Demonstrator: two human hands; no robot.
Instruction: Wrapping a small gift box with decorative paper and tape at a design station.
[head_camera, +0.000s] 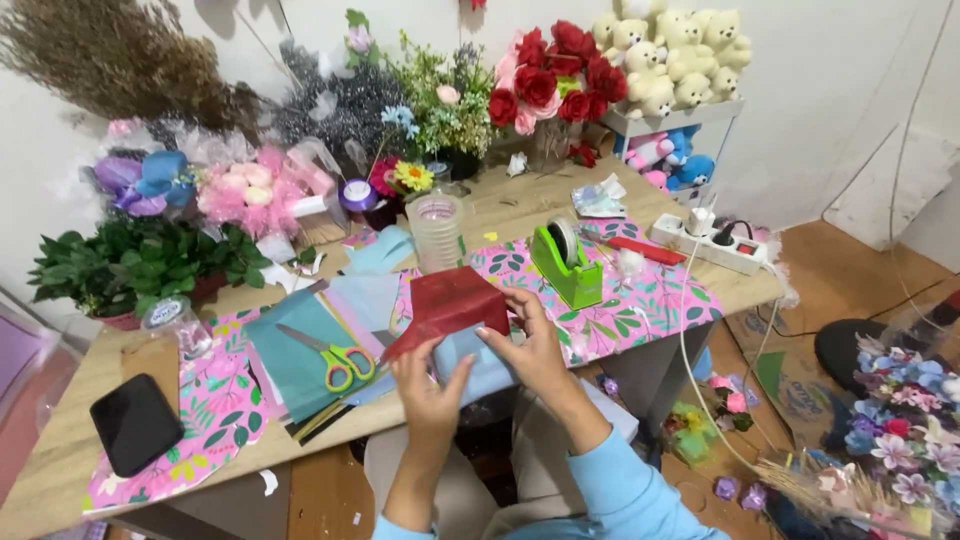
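Over the near edge of a wooden table (60, 450), my left hand (428, 392) and my right hand (528, 350) both grip a folded bundle of paper. A dark red sheet (452, 302) lies on top and a light blue sheet (470, 356) shows beneath it. My left fingers pinch the bundle's lower left corner. Curled over its right edge are the fingers of my right hand. Green-handled scissors (334, 360) lie on a stack of teal and blue paper (292, 366) just left of my left hand.
A green tape dispenser (568, 262) and a clear plastic cup (437, 230) stand behind the paper on pink floral wrap (640, 310). A black phone (135, 422) lies at left. Potted greenery (140, 262), bouquets, red roses (556, 76), teddy bears and a power strip (712, 242) line the back.
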